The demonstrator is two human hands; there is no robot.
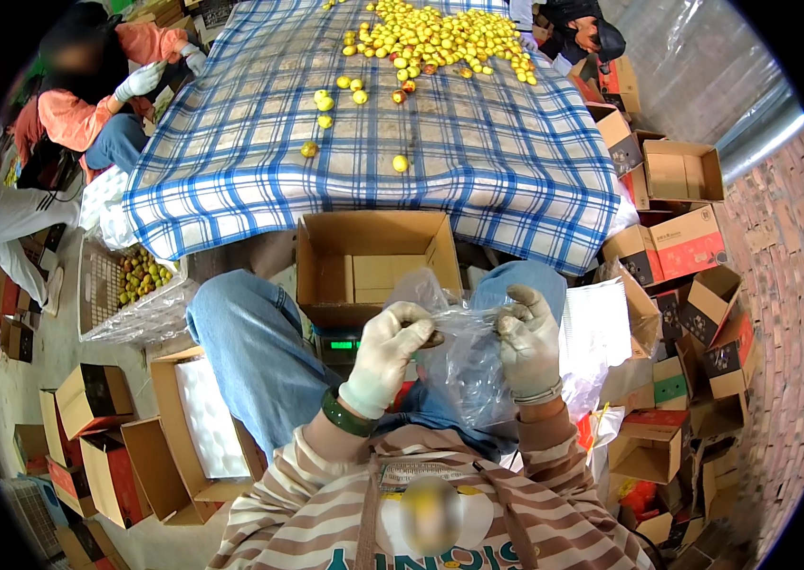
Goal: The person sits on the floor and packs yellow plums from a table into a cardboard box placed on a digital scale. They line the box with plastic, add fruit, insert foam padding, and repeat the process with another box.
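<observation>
Both hands wear whitish work gloves. My left hand (389,353) pinches one side of a clear plastic bag (470,370), and my right hand (529,342) grips its other side. The thin film hangs crumpled between them, above my lap. Just beyond my hands, an open cardboard box (373,239) sits between my knees with its inside facing me. Under it a scale display (342,345) glows green, partly hidden. Past the box, yellow-green fruits (437,35), probably jujubes, are heaped on a blue and white checked cloth (245,142); a few lie loose nearer to me.
At left stands a plastic crate (99,299) of fruit, with a person in an orange top (74,117) beyond it. A box with a white foam liner (209,420) lies left of me. Cardboard boxes (687,242) pile up along the brick floor (780,299). Another person (580,32) is at far right.
</observation>
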